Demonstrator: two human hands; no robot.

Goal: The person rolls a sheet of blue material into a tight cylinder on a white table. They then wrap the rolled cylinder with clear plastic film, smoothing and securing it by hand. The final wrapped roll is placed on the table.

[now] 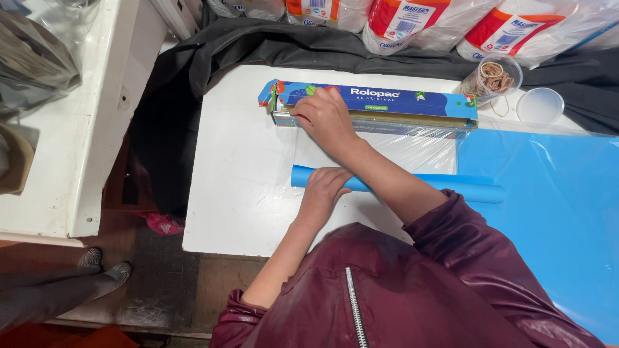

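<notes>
- Blue roll [464, 188] lies on white surface [238, 193], on clear film [419, 149] pulled out from wrap box [387, 103].
- L hand [324, 187]: grip closed over roll's left end, pinning it.
- R hand [325, 116]: flat on box front, fingers pressing, not curled round anything.
- Step, I'd say: wrapping roll in film. Next needs box held firm, film kept taut & cut clean.
- Nearby: jar w/ rubber bands [493, 77], lid [540, 105], blue sheet [554, 212].

The right hand [325, 116] is covering part of the cling-film box [387, 103] at upper centre. The left hand [324, 187] is hiding a stretch of the blue roll [451, 187]. Plastic-wrapped packages [400, 22] are running off the top edge.
</notes>
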